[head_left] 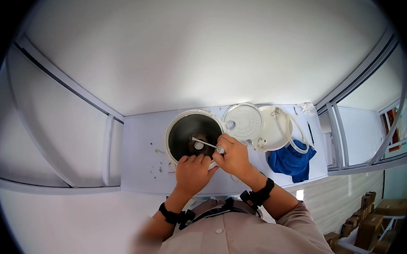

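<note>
A rice cooker body [171,158] with a white rim and a dark inside stands on the table in front of me. A round light part [199,146] shows at the middle of its bottom. My left hand [194,173] is closed over the near rim, its fingers curled inward. In my right hand [233,155], at the near right rim, is a screwdriver [205,143] with a pale handle. Its metal shaft slants left into the cooker. Whether the tip touches anything, I cannot tell.
Right of the cooker lie a round perforated white plate [248,120], a white lid-like part [272,124], a coiled white power cord [298,127] and a blue cloth [292,161]. Several small screws or bits [154,170] are scattered left of it. A white wall rises behind the table.
</note>
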Motion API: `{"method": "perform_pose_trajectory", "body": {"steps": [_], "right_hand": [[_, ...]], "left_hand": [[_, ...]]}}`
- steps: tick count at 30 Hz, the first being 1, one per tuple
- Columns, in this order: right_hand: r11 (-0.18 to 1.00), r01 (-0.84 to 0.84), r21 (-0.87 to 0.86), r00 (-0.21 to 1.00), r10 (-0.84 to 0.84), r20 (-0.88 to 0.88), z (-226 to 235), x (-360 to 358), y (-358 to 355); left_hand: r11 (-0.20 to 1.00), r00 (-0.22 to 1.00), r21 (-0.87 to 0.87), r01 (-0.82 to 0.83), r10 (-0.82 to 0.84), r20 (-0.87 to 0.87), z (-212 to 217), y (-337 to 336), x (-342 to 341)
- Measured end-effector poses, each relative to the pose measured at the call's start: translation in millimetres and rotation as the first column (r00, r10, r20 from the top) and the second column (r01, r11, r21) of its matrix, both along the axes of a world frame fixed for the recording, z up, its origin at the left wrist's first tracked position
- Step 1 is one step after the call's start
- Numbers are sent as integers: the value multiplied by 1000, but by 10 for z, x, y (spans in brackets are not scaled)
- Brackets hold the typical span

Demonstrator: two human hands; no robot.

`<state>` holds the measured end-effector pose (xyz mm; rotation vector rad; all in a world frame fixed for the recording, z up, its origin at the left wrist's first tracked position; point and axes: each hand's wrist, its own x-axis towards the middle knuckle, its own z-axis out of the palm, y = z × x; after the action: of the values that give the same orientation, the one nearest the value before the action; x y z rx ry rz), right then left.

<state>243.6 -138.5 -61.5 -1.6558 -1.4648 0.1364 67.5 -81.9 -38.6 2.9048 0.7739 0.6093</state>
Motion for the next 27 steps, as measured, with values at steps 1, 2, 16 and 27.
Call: {"method": "perform_pose_trajectory", "body": {"steps": [1, 2, 16, 27], "right_hand": [[1000, 1, -7, 1000, -1, 4, -12, -3, -10], [1000, 2, -10, 1000, -2, 8, -17, -3, -9], [1000, 18, 7, 1000, -18, -20, 5, -89, 67], [971, 2, 240, 963, 63, -263, 27, -2, -13]], "left_hand": [[1000, 1000, -3, 2, -2, 6, -2, 0, -3], [1000, 1000, -1, 5, -5, 12, -10, 7, -7], [998, 998, 9, 58, -58, -35, -73, 226, -115], [999, 999, -9, 45, -45, 17, -20, 266, -149]]}}
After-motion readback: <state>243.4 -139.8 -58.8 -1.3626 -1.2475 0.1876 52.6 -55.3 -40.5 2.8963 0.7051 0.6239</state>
